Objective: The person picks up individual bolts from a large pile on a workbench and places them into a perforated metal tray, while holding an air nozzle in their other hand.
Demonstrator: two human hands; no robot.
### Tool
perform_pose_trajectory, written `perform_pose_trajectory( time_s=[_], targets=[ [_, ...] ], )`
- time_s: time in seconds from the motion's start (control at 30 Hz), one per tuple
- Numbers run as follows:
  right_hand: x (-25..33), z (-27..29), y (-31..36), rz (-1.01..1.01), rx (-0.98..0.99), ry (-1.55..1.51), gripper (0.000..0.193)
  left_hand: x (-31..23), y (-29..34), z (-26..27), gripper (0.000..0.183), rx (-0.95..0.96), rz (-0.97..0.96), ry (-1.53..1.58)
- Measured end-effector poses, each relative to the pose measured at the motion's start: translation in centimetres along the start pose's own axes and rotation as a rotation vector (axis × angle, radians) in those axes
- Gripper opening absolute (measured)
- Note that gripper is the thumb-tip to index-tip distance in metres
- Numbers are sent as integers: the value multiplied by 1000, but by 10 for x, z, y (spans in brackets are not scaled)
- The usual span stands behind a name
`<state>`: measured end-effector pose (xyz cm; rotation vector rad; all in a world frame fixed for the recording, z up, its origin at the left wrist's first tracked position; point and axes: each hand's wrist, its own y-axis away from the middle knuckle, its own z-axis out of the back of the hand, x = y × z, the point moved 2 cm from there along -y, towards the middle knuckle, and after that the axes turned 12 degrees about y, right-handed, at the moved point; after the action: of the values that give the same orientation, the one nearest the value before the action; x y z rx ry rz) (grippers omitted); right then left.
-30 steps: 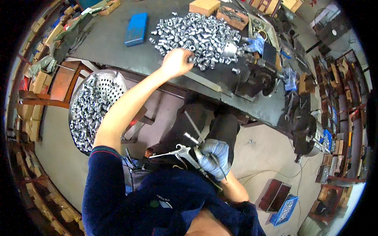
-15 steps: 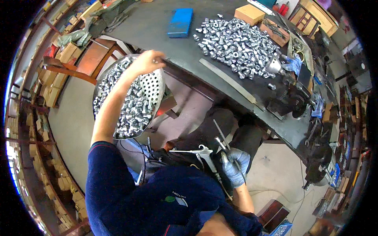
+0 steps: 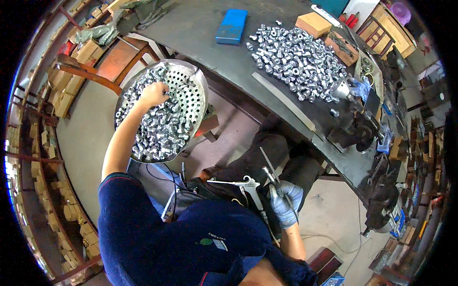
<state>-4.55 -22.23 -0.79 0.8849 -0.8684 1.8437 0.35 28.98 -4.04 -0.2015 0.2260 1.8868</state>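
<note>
My bare left hand (image 3: 155,94) is over a round perforated metal pan (image 3: 202,90), its fingers curled down onto a small metal fitting at the pile's top. Shiny fittings (image 3: 164,131) heap over the pan's left and front, leaving holes showing at the right. My right hand (image 3: 286,202), in a grey-white glove, is closed round a slim file (image 3: 270,164) that points up and left. The same hand also grips a metal fitting (image 3: 265,170) beside the file. An air blow gun (image 3: 250,186) lies close by, left of that hand, near my lap.
On the dark workbench (image 3: 191,35) lie a large heap of fittings (image 3: 300,62), a blue case (image 3: 232,26), a flat metal bar (image 3: 284,101) and a cardboard box (image 3: 312,25). A vise-like tool (image 3: 358,126) stands at right. A wooden chair (image 3: 112,66) is behind the pan.
My left hand has moved from above the pan's far right rim down and left onto the fittings. The view has shifted slightly. My right hand keeps its hold on the file and fitting.
</note>
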Motion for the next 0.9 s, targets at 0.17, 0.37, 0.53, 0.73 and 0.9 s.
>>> perform_pose_trajectory(
  time_s=[0.17,0.37,0.53,0.73,0.9],
  targets=[
    [-4,-1,4,1,8,12,25,-15,-12,8,22,198,202,148],
    [4,3,4,-5,-25,-8,26,-19,1,30,32,-10,153,487],
    [9,2,-2,9,-11,55,30,-98,35,46,33,143,-54,1483],
    [21,5,-14,134,-20,105,35,-209,74,24,24,569,-224,1391],
    [25,6,-19,168,-20,34,32,-265,96,21,25,509,-666,979]
  ],
)
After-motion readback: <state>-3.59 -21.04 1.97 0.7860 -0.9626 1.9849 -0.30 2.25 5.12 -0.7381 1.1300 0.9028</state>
